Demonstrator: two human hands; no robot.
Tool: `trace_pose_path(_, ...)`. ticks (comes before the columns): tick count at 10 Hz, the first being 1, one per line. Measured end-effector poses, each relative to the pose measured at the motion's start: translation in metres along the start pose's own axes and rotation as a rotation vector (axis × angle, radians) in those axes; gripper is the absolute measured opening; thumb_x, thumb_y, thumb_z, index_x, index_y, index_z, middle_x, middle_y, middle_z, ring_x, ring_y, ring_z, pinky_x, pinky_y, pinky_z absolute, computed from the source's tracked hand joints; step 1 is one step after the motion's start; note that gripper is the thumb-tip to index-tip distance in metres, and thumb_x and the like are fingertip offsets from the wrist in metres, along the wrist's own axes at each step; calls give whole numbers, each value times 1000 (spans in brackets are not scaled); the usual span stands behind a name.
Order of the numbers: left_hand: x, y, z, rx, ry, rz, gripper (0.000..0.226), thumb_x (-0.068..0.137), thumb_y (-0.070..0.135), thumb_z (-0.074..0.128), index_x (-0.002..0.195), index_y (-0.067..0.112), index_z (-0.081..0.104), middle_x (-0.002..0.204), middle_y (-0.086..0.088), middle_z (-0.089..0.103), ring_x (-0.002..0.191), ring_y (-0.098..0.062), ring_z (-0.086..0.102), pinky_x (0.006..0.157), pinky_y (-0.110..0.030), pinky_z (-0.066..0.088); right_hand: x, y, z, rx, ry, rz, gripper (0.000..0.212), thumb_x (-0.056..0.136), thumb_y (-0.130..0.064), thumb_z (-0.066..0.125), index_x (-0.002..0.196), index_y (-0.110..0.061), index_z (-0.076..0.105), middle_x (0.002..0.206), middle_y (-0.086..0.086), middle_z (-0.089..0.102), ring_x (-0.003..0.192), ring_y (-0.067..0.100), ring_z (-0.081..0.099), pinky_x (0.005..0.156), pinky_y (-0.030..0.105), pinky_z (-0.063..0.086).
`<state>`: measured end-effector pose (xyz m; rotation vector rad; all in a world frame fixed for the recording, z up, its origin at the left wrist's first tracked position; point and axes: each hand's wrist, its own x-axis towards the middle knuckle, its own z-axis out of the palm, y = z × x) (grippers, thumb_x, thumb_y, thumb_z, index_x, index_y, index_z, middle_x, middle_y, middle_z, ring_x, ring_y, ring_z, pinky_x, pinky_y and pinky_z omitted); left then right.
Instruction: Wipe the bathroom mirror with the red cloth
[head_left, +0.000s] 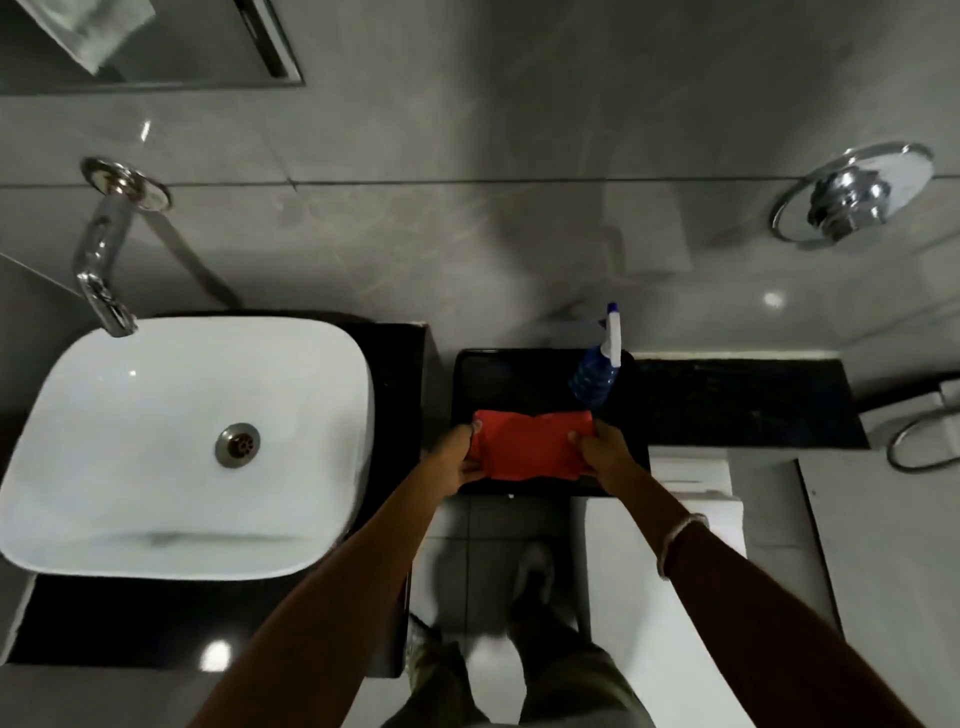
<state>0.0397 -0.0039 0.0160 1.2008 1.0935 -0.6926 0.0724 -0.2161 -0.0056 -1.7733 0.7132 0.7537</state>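
The red cloth (530, 442), folded into a rectangle, lies on a black tray (498, 374) on the ledge right of the basin. My left hand (460, 452) grips its left edge and my right hand (602, 449) grips its right edge, both with fingers closed on the fabric. A blue spray bottle (597, 371) with a white trigger head stands on the tray just behind the cloth's right end. The mirror (150, 41) shows only as its lower corner at the top left, high above the basin.
A white square basin (171, 447) on a dark counter fills the left, under a chrome wall tap (104, 249). A chrome round wall fitting (852, 195) sits top right. A black ledge (743, 402) runs right of the tray. My feet stand on the tiled floor below.
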Motion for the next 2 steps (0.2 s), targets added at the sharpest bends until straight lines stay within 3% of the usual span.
trace_pose_path(1, 3, -9, 5, 161, 107, 105, 47, 106, 34, 49, 142, 5, 49, 137, -8, 56, 122, -31, 56, 93, -38, 46, 2, 10, 8, -221, 36, -51, 54, 99, -22, 59, 149, -9, 43, 141, 20, 57, 123, 39, 60, 94, 41, 51)
trace_pose_path(2, -21, -11, 0, 289, 126, 351, 53, 106, 38, 47, 152, 14, 41, 157, -12, 44, 136, -28, 49, 110, -36, 42, -14, 4, 13, -349, 42, -290, 64, 100, -24, 57, 157, -12, 30, 158, 18, 43, 143, 38, 45, 113, 44, 41)
